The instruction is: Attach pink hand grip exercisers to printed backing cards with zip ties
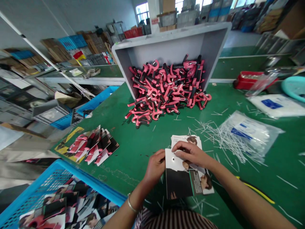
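Note:
A stack of printed cardboard cards [179, 183] lies on the green table right in front of me, white, black and grey with photos of people. A small dark hole shows in the white part of the top card. My left hand [155, 167] grips that card's left edge, fingers curled around it. Over the card's upper part, my right hand [192, 155] has thumb and index finger bent together near the hole. Whatever is between those fingertips is too small to tell. More cards [175, 139] show behind my right hand.
A grey bin [171, 36] tipped toward me spills pink-and-black handled tools [164, 89]. Loose white cable ties [222, 140] lie by a plastic bag [252, 135]. Carded pink pieces [94, 146] sit left, above a blue crate [95, 184]. A yellow-black handle [258, 190] lies right.

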